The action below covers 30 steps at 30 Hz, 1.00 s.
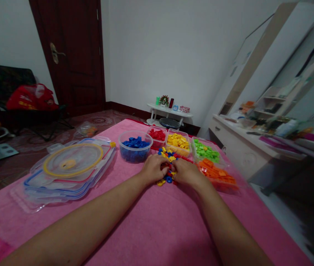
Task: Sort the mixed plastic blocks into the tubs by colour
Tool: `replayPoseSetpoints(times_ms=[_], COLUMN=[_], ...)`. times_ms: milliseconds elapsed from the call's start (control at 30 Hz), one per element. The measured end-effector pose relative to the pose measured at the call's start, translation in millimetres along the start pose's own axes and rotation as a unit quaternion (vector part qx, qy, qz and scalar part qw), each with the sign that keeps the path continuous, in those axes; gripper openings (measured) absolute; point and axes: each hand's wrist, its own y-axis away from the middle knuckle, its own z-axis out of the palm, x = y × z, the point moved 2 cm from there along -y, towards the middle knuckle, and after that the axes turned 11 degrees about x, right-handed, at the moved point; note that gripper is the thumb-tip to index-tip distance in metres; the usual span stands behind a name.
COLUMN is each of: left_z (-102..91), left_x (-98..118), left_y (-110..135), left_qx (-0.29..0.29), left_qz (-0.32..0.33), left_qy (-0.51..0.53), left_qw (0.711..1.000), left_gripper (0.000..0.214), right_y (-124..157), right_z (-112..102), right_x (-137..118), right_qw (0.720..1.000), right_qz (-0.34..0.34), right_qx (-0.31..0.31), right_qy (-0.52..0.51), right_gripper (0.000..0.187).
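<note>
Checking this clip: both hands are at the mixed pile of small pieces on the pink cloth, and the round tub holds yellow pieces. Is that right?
Not quite: in the head view, the round tub holds blue pieces, not yellow. The rest stands: the left hand and right hand are at the mixed pile on the pink cloth.
</note>
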Motion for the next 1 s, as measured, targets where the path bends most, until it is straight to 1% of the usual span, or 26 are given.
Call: replayPoseSetpoints(times_ms=[67, 167, 233, 300, 367, 533, 633, 733, 833, 933, 1000], left_z=[-0.6, 0.0, 0.9, 1.9, 2.8, 2.3, 0.0, -2.4, -3.9, -4.5, -4.3], left_x=[-1, -3, -4, -4, -5, -4, -3, -2, -2, -5, -7], left_y=[0, 0, -1, -1, -1, 0, 0, -2, -3, -4, -5], left_qx=[-0.01, -0.029, -0.033, -0.027, -0.018, 0.013, 0.049, 0.079, 0.102, 0.114, 0.115], left_qz=[-0.013, -0.027, -0.024, -0.011, 0.002, 0.012, 0.013, 0.009, -0.025, -0.09, -0.137], left_qy=[0.003, 0.021, 0.032, 0.041, 0.056, 0.113, 0.144, 0.167, 0.182, 0.208, 0.246], left_qw=[1.0, 0.999, 0.999, 0.999, 0.998, 0.993, 0.988, 0.983, 0.978, 0.967, 0.953], left_gripper=[0.021, 0.022, 0.022, 0.021, 0.02, 0.026, 0.027, 0.027, 0.024, 0.021, 0.02], right_y=[0, 1, 1, 2, 3, 2, -1, -3, -5, -5, -5], right_z=[1, 2, 1, 1, 1, 1, 0, -3, -6, -11, -14], right_x=[0, 0, 0, -1, -2, -2, 1, 3, 2, -2, -5], right_qw=[1.0, 1.0, 1.0, 1.0, 0.999, 0.998, 0.998, 0.997, 0.994, 0.99, 0.983], right_qz=[-0.001, -0.003, -0.005, -0.006, -0.01, -0.023, -0.003, 0.025, 0.032, 0.028, 0.019], right_qx=[0.005, 0.018, 0.018, 0.007, 0.004, 0.034, 0.042, 0.065, 0.079, 0.095, 0.123], right_qy=[0.001, -0.003, -0.012, -0.022, -0.031, -0.044, -0.04, -0.042, -0.065, -0.103, -0.133], right_gripper=[0.023, 0.03, 0.033, 0.027, 0.021, 0.014, 0.014, 0.016, 0.022, 0.025, 0.025])
